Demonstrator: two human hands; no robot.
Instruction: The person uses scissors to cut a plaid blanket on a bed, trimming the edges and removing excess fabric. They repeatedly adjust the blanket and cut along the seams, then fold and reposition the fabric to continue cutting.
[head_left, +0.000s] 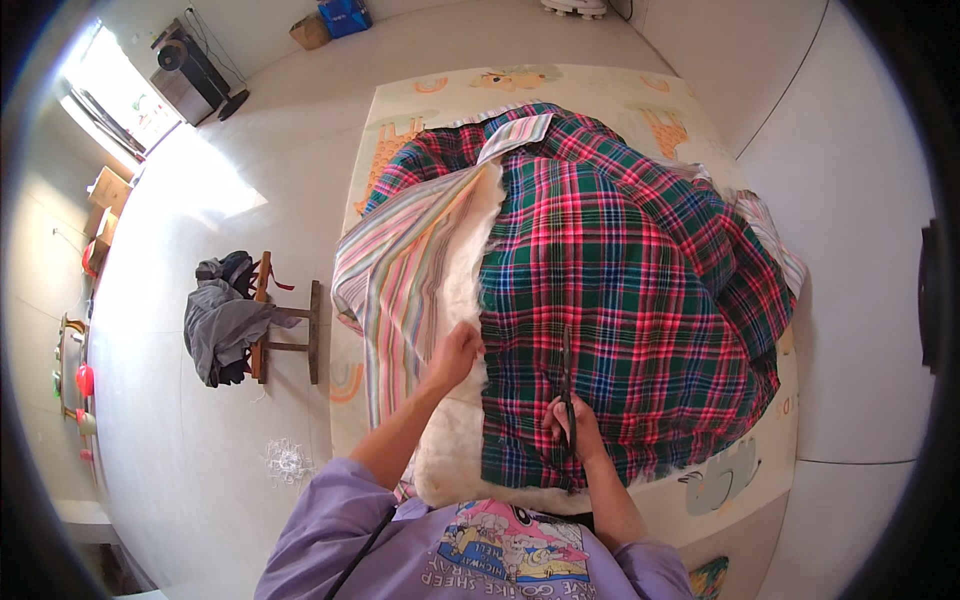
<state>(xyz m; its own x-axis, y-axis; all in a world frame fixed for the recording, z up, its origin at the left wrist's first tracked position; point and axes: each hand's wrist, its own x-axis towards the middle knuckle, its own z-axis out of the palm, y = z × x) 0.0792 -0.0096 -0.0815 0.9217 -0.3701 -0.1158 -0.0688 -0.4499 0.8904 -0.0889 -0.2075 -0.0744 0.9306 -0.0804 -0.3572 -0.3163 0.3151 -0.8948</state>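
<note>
A large padded textile lies before me, its red, green and blue plaid fabric (600, 255) over cream batting (457, 270), with striped fabric (397, 247) turned back along the left. Pinched fingers of my left hand (456, 352) touch the plaid's left edge where it meets the batting. My right hand (576, 424) holds dark scissors (567, 367) by the handles, blades pointing away from me above the plaid. Whether the left fingers grip the cloth edge is hard to make out.
Beneath the textile is a patterned play mat (600, 82). A wooden stool (311, 330) with grey clothes (225, 322) stands left. White thread scraps (287, 460) lie on the floor. A fan (172, 56) and blue bag (345, 16) are farther off.
</note>
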